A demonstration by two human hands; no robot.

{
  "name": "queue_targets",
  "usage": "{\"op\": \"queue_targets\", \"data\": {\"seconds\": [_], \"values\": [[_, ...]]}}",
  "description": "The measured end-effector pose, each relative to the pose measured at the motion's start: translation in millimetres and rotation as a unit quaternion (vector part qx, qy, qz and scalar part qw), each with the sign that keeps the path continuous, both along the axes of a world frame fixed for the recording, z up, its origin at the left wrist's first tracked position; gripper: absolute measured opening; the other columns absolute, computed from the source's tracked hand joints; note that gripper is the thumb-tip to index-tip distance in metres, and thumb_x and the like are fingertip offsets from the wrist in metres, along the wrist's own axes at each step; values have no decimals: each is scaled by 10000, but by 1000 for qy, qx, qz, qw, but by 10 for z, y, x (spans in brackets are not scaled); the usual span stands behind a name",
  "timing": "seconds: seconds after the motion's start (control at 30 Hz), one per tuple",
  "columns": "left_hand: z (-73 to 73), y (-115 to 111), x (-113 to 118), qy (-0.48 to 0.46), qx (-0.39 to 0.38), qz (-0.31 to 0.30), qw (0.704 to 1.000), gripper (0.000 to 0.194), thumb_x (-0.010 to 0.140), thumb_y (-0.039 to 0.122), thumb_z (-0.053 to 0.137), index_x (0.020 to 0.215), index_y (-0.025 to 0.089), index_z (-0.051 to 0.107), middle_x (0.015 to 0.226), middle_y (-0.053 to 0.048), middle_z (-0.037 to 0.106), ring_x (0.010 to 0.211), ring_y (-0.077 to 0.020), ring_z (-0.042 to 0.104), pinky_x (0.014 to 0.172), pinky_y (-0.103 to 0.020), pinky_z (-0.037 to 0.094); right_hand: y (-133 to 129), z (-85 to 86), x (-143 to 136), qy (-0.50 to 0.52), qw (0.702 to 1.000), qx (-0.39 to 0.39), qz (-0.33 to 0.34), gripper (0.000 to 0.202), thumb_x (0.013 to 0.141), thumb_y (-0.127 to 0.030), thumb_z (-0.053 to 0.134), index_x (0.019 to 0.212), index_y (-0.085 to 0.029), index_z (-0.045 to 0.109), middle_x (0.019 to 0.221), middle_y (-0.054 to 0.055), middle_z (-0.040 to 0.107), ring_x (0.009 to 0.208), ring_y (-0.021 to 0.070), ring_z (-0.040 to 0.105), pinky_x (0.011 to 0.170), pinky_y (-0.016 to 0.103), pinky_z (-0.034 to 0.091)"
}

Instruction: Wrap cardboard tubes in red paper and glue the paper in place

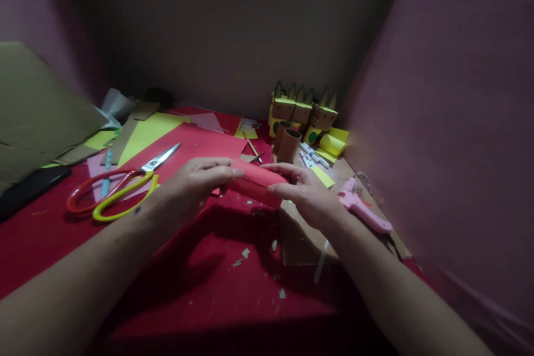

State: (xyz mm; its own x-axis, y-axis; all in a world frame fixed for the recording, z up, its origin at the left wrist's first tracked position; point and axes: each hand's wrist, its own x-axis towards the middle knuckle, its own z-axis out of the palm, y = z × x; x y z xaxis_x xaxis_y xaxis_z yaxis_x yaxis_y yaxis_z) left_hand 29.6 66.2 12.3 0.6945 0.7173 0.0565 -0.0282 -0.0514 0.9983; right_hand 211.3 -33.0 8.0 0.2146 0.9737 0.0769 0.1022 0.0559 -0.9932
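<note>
Between my hands, above the table, is a piece of red paper [256,181] curled into a roll. My left hand [204,178] is closed on its left end, thumb along the top. The right end sits between the thumb and fingers of my right hand [306,192]. Whether anything lies inside the roll is hidden. Scissors [152,164] with one red and one yellow handle lie left of my left hand. Just beyond my right hand stand two brown cardboard tubes [289,146]. A pink glue gun [362,208] rests to the right of my right hand.
Cardboard figures with pointed ears [302,108] stand at the back. Markers [312,156] and curled yellow paper [334,142] lie near them. Coloured sheets [187,142] cover the back left, beside a large cardboard piece [37,105]. Paper scraps [245,254] dot the red tablecloth [200,295].
</note>
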Motion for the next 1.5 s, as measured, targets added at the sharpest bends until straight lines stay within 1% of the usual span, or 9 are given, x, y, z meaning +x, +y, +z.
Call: {"op": "queue_targets", "data": {"seconds": [0.13, 0.3, 0.53, 0.67, 0.93, 1.03, 1.17, 1.33, 1.5], "values": [[-13, -95, 52, 7, -48, 10, 999, 289, 689, 352, 843, 923, 201, 764, 862, -56, 780, 789, -242, 719, 691, -310, 553, 17, -11, -48, -14, 1000, 7, -2, 387, 656, -243, 717, 1036, -177, 746, 1001, 72, 765, 894, 226, 693, 797, 361, 567], [-98, -107, 78, -45, -87, 30, 995, 279, 698, 251, 839, 950, 177, 747, 921, -73, 796, 817, -254, 742, 759, -345, 583, 14, -31, -65, 16, 1000, 8, 24, 518, 639, -199, 721, 1156, -172, 721, 1162, 101, 751, 1024, 250, 691, 915, 400, 549], [-129, -25, 57, -78, -94, 20, 992, 304, 712, 259, 838, 990, 188, 740, 933, -76, 799, 848, -287, 755, 793, -373, 604, 16, -36, 8, 181, 982, 15, 44, 439, 564, -122, 723, 989, -205, 795, 902, 37, 786, 802, 184, 686, 814, 339, 543], [-120, -47, 73, -80, -104, 38, 991, 314, 692, 236, 831, 988, 174, 746, 891, -84, 799, 813, -298, 763, 744, -367, 614, 28, -79, -22, 159, 987, 29, 13, 427, 576, -166, 826, 997, -233, 796, 924, 22, 781, 834, 184, 683, 851, 362, 538], [-104, -52, 96, -100, -119, 47, 987, 297, 662, 192, 836, 944, 155, 752, 822, -83, 788, 711, -253, 742, 659, -323, 608, 4, -58, -42, 112, 993, 35, 0, 480, 587, -139, 740, 1059, -227, 755, 983, 28, 761, 889, 190, 671, 850, 370, 534], [-59, -63, 88, -106, -112, 61, 986, 276, 671, 210, 831, 922, 149, 733, 822, -80, 779, 711, -237, 729, 654, -302, 592, -16, -62, -42, 106, 989, 92, -48, 481, 583, -127, 692, 1053, -224, 721, 1047, 36, 731, 912, 188, 663, 838, 355, 521], [-8, -74, 97, -103, -81, 94, 987, 241, 668, 179, 801, 887, 149, 705, 804, -69, 764, 753, -228, 714, 708, -296, 573, -65, -56, -66, 27, 980, 135, -142, 180, 674, -233, 715, 850, -193, 716, 774, -3, 662, 671, 128, 575, 624, 287, 458], [-18, -98, 113, -123, -78, 102, 984, 226, 641, 169, 823, 834, 170, 706, 668, -1, 699, 616, -160, 649, 627, -242, 536, -78, -29, -159, 35, 995, 33, -82, 257, 704, -419, 771, 743, -166, 740, 513, -70, 479, 465, 74, 352, 465, 262, 278], [7, -171, 120, -90, -37, 112, 989, 147, 663, 149, 826, 701, 174, 687, 528, 52, 593, 459, -76, 480, 456, -173, 395, -58, -53, -204, 52, 996, 33, -71, 228, 700, -383, 796, 692, -160, 751, 498, -84, 397, 484, 59, 295, 468, 246, 225]]}}
